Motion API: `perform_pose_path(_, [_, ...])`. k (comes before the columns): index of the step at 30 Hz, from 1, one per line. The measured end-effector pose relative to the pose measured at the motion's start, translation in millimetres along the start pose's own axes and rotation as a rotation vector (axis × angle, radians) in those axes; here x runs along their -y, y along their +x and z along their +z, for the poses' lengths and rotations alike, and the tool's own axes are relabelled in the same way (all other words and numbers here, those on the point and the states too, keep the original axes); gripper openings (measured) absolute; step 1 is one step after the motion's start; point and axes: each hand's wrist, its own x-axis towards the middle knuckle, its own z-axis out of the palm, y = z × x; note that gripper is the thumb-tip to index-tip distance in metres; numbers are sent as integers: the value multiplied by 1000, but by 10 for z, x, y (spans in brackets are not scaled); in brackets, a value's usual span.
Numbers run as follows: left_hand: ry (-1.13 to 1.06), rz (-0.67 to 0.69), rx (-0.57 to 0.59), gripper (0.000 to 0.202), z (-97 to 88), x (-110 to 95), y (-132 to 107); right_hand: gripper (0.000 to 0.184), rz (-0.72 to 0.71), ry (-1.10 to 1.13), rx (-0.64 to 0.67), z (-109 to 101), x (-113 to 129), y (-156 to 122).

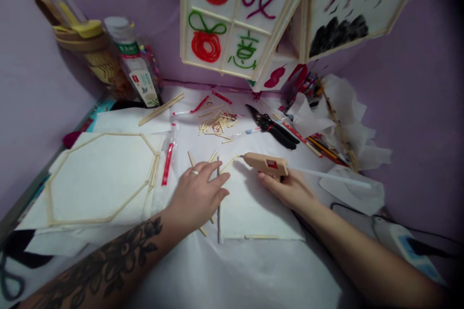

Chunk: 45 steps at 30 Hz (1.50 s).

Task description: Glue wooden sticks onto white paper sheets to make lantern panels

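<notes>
A tan hot glue gun (253,160) is gripped in my right hand (286,186), with a long translucent glue stick (337,179) poking out of its back. Its nozzle points left, at the upper end of a thin wooden stick (229,164). That stick lies slanted on a white square sheet (257,210). My left hand (201,190) rests palm down over the sheet's left edge, fingers stretched and slightly apart. A dark strip (219,222) runs along that edge under the fingers. Another short wooden stick (261,237) lies along the sheet's near edge.
Left lies an octagonal wooden frame (108,215) on white paper. Cut sticks (221,123) are piled at the back, beside black pruning shears (277,130). Decorated panels (224,19) hang low overhead. Bottles (139,75) stand back left; crumpled paper (344,101) and a cable (362,216) are right.
</notes>
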Motion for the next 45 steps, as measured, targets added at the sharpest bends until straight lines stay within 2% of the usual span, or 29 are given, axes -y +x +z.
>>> perform_pose_path(3, [36,11,55,35,30,-15,2,42,-33,25,-4,19,43,-7])
perform_pose_path(9, [111,49,53,31,76,7,-7,32,-142,-42,-32,4,99,-19])
perform_pose_path(12, [141,78,48,30,66,-9,-17,29,-128,-79,-30,-28,85,-12])
perform_pose_path(16, [143,130,48,29,33,-84,-37,33,-81,-17,-1,-68,100,-14])
perform_pose_path(20, [81,172,-3,26,27,-118,-59,32,-117,-35,0,-83,96,-53])
perform_pose_path(22, [33,140,-2,25,39,-99,-66,30,-130,-81,1,-78,75,-78])
perform_pose_path(26, [29,-28,95,20,64,-62,-52,28,-148,-208,24,-62,66,-104])
perform_pose_path(33, [47,-229,230,12,33,-113,43,39,-220,-319,-11,-44,62,-90])
perform_pose_path(40, [15,-235,241,15,17,-117,34,37,-266,-332,-22,-36,36,-79])
perform_pose_path(45, [14,-113,126,20,59,-94,-18,35,-282,-345,-25,-45,54,-78])
